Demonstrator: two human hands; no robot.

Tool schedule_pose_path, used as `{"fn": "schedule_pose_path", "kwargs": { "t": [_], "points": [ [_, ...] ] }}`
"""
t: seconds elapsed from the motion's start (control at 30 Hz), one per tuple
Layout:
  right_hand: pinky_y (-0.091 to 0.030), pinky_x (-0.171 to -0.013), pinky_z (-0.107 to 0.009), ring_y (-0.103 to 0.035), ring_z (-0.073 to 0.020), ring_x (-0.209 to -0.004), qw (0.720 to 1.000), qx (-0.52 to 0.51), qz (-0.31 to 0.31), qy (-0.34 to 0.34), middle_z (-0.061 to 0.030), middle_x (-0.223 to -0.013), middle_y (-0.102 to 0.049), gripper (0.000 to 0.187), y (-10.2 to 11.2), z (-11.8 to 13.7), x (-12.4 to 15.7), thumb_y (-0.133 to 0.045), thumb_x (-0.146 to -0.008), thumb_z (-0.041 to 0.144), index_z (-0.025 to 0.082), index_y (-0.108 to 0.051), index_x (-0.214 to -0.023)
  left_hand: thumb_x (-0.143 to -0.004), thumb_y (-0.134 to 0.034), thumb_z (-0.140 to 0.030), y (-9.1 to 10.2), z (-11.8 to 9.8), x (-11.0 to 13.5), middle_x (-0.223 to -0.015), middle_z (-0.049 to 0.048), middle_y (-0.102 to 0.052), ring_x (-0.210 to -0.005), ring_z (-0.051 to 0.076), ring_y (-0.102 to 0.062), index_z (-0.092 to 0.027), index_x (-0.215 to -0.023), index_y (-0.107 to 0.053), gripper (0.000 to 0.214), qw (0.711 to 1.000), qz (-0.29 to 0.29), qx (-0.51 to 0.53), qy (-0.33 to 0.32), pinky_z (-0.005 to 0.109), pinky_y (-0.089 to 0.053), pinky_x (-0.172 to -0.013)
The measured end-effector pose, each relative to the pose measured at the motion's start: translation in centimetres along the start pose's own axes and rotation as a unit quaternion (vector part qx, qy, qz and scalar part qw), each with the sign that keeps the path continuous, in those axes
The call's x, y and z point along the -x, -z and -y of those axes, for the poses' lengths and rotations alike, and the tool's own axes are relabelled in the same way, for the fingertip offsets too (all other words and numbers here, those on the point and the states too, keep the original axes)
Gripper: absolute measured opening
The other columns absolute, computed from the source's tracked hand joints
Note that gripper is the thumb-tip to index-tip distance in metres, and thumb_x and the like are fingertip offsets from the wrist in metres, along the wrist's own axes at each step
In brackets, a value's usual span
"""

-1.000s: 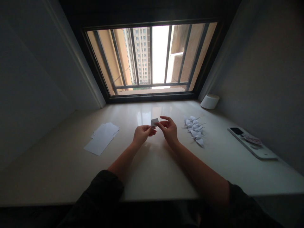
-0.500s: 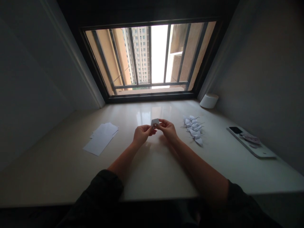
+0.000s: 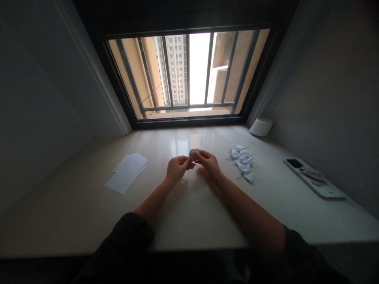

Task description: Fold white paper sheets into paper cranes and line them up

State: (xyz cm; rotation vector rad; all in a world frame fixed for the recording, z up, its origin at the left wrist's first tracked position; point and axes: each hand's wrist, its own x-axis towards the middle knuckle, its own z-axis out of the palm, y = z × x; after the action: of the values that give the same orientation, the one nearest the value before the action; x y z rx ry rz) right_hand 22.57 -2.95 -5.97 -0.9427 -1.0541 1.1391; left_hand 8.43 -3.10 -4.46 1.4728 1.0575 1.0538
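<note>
Both hands meet at the middle of the counter (image 3: 195,213), and between them sits a small folded paper (image 3: 194,151), held just above the surface! The left hand (image 3: 177,167) has it from the left, thumb and fingers pinched narrow on its lower edge. Over on the other side, the right hand (image 3: 209,162) grips it too, its fingers drawn in close and covering part of the paper, so the exact folds are too small to make out. Look left: loose white sheets (image 3: 126,173) lie overlapping, well apart from the hands. Now right, and there's a cluster of white paper cranes (image 3: 242,158), packed together in a slanting group near the right forearm. Beyond them, a phone (image 3: 315,180) lies at an angle by the wall, while a white rounded object (image 3: 261,127) stands in the far corner beside the barred window (image 3: 177,75).
</note>
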Motion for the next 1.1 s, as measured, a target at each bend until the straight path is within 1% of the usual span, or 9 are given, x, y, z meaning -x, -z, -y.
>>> {"fn": "schedule_pose_path", "kwargs": {
  "t": [0.07, 0.13, 0.27, 0.37, 0.5, 0.73, 0.93, 1.03, 1.1],
  "points": [
    [-0.045, -0.064, -0.029, -0.058, -0.0142, -0.063, 1.000, 0.006, 0.013, -0.005, -0.0023, -0.069, -0.067, 0.032, 0.0, -0.1, 0.1, -0.073, -0.060, 0.046, 0.017, -0.070, -0.073, -0.072, -0.062, -0.051, -0.1, 0.0, 0.1, -0.072, 0.0086, -0.071, -0.067, 0.019, -0.067, -0.014, -0.077, -0.067, 0.037, 1.000, 0.005, -0.013, -0.011, 0.030, -0.052, -0.065],
    [-0.044, -0.062, -0.029, -0.055, -0.0134, -0.059, 1.000, 0.008, 0.002, -0.010, -0.0016, -0.063, -0.065, 0.032, 0.1, -0.1, 0.1, -0.072, -0.061, 0.047, 0.016, -0.069, -0.067, -0.073, -0.061, -0.049, -0.2, 0.0, 0.2, -0.072, 0.0084, -0.071, -0.068, 0.019, -0.068, -0.014, -0.078, -0.067, 0.036, 1.000, 0.010, -0.022, -0.020, 0.030, -0.052, -0.066],
    [-0.042, -0.058, -0.028, -0.051, -0.0125, -0.055, 1.000, 0.014, -0.019, -0.005, -0.0009, -0.057, -0.060, 0.036, 0.1, 0.1, 0.0, -0.068, -0.064, 0.052, 0.016, -0.066, -0.060, -0.075, -0.061, -0.045, -0.5, 0.2, 0.2, -0.075, 0.0080, -0.072, -0.070, 0.019, -0.068, -0.015, -0.077, -0.064, 0.030, 0.998, 0.029, -0.026, -0.039, 0.031, -0.053, -0.068],
    [-0.039, -0.052, -0.026, -0.046, -0.0116, -0.052, 0.999, 0.031, -0.045, 0.007, 0.0000, -0.052, -0.055, 0.039, -0.2, 0.2, 0.1, -0.067, -0.064, 0.054, 0.016, -0.063, -0.057, -0.076, -0.061, -0.043, -0.7, 0.4, 0.1, -0.073, 0.0073, -0.071, -0.069, 0.019, -0.068, -0.015, -0.075, -0.062, 0.027, 0.998, 0.034, -0.030, -0.034, 0.030, -0.053, -0.066],
    [-0.035, -0.045, -0.025, -0.041, -0.0106, -0.049, 0.997, 0.014, -0.073, 0.008, 0.0010, -0.049, -0.050, 0.042, -0.8, 0.1, 0.5, -0.064, -0.065, 0.057, 0.017, -0.058, -0.055, -0.076, -0.061, -0.039, -0.9, 0.5, 0.1, -0.069, 0.0068, -0.071, -0.068, 0.018, -0.068, -0.016, -0.072, -0.061, 0.024, 0.998, 0.032, -0.039, -0.041, 0.029, -0.052, -0.064],
    [-0.036, -0.046, -0.025, -0.043, -0.0111, -0.050, 0.996, 0.038, -0.080, 0.024, 0.0017, -0.051, -0.049, 0.043, -0.8, 0.3, 0.8, -0.064, -0.065, 0.058, 0.017, -0.057, -0.056, -0.075, -0.062, -0.043, -1.1, -0.1, 0.3, -0.066, 0.0063, -0.070, -0.064, 0.018, -0.068, -0.016, -0.070, -0.060, 0.028, 0.999, 0.023, -0.020, -0.031, 0.029, -0.052, -0.061],
    [-0.034, -0.046, -0.025, -0.044, -0.0107, -0.049, 0.994, 0.057, -0.079, 0.039, 0.0020, -0.051, -0.050, 0.041, -0.6, 0.5, 1.0, -0.065, -0.065, 0.054, 0.017, -0.055, -0.053, -0.071, -0.065, -0.044, -1.3, -0.1, 0.3, -0.063, 0.0071, -0.069, -0.059, 0.017, -0.066, -0.015, -0.066, -0.057, 0.031, 0.998, 0.050, 0.028, 0.023, 0.028, -0.053, -0.059],
    [-0.033, -0.047, -0.025, -0.043, -0.0104, -0.047, 0.992, 0.073, -0.089, 0.047, 0.0026, -0.048, -0.050, 0.042, -0.5, 0.5, 1.0, -0.065, -0.065, 0.055, 0.017, -0.054, -0.051, -0.071, -0.065, -0.045, -1.3, -0.2, 0.4, -0.062, 0.0068, -0.069, -0.058, 0.016, -0.066, -0.015, -0.065, -0.057, 0.032, 0.998, 0.057, 0.029, 0.019, 0.028, -0.052, -0.058],
    [-0.034, -0.048, -0.025, -0.045, -0.0108, -0.048, 0.991, 0.089, -0.083, 0.046, 0.0024, -0.049, -0.052, 0.041, -0.3, 0.6, 0.9, -0.066, -0.063, 0.056, 0.017, -0.057, -0.052, -0.073, -0.062, -0.047, -1.1, -0.3, 0.5, -0.064, 0.0061, -0.069, -0.060, 0.017, -0.066, -0.016, -0.067, -0.058, 0.032, 0.999, 0.052, 0.003, -0.001, 0.028, -0.051, -0.060]
  ]
}}
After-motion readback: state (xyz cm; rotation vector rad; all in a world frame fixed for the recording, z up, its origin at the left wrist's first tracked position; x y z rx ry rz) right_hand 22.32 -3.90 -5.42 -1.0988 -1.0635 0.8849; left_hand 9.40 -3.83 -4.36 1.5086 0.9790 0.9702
